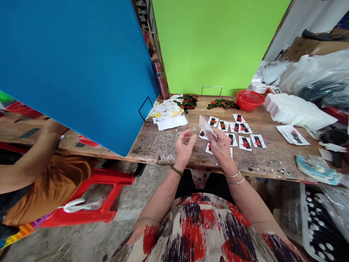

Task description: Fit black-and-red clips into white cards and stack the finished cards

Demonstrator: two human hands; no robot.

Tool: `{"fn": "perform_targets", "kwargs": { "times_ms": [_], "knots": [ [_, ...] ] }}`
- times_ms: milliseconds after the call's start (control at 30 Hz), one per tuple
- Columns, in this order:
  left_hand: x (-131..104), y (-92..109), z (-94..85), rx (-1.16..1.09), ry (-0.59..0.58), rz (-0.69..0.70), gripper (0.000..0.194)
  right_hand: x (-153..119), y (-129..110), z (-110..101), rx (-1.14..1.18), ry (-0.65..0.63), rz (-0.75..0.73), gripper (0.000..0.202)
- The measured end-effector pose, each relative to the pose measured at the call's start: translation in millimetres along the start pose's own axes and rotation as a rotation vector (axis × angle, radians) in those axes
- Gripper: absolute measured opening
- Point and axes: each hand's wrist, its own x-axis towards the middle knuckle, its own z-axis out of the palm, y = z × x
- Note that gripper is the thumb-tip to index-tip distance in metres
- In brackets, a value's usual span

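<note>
My right hand [221, 145] is closed on a thin, whitish, translucent plastic bag [205, 125], which sticks up from the fingers to the left. To its left, my left hand [185, 146] hovers over the table's front part, fingers loosely curled and apart, a little blurred, with nothing visible in them. Under and around the right hand lie several white cards [244, 143], each bearing a black and red piece; the hand hides some. Behind the left hand are a blank white sheet [172, 123] and a heap of white and yellow paper slips [166, 110].
Piles of black and red strips [222, 104] lie near a red basket [250, 100]. Green [218, 43] and blue [76, 65] panels stand behind and left, beside a flask [160, 80]. White bags [298, 109] crowd the right. Another person's arm [35, 156] is at far left.
</note>
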Motion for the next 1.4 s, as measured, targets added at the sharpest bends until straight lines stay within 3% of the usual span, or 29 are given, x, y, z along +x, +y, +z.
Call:
{"fn": "perform_targets", "kwargs": {
  "times_ms": [67, 167, 333, 500, 667, 867, 1000, 1133, 1200, 1333, 1400],
  "knots": [
    [13.2, -5.9, -3.3, -0.204, 0.051, -0.159, 0.055, -2.6, -3.0, 1.3, 0.292, -0.105, 0.193, 0.027],
    [26.7, -9.1, -6.3, -0.346, -0.048, -0.251, 0.047, -7.1, -7.1, 6.1, 0.541, -0.174, 0.385, 0.032],
    [18.3, -1.1, 0.6, -0.438, 0.079, -0.118, 0.038, -8.6, -12.8, 10.9, 0.614, -0.080, 0.447, 0.030],
    [0.0, 7.8, 17.4, -0.643, -0.078, -0.307, 0.047, -13.2, -23.0, 20.7, 0.730, -0.187, 0.519, 0.039],
    [-3.3, 10.5, 21.9, -0.731, -0.053, -0.381, 0.040, -18.4, -23.0, 26.5, 0.732, -0.154, 0.561, 0.043],
    [6.1, 9.2, 16.2, -0.759, 0.024, -0.424, 0.028, -23.2, -13.3, 27.2, 0.589, -0.169, 0.489, 0.036],
    [9.1, 12.8, 12.2, -0.698, 0.015, -0.368, 0.040, -25.1, -12.5, 30.3, 0.570, -0.166, 0.484, 0.033],
    [-2.0, 13.8, 20.2, -0.691, -0.023, -0.378, 0.047, -23.7, -7.6, 32.9, 0.561, -0.193, 0.519, 0.035],
    [-6.1, 12.5, 26.4, -0.706, -0.003, -0.395, 0.040, -21.9, -3.4, 32.1, 0.385, -0.095, 0.415, 0.034],
    [-3.2, 10.1, 35.0, -0.771, 0.007, -0.478, 0.027, -18.9, -3.3, 25.7, -0.032, 0.246, 0.084, 0.040],
    [1.4, 9.4, 39.0, -0.799, -0.016, -0.539, 0.024, -18.8, -7.6, 20.9, -0.138, 0.265, -0.030, 0.035]
  ]
}}
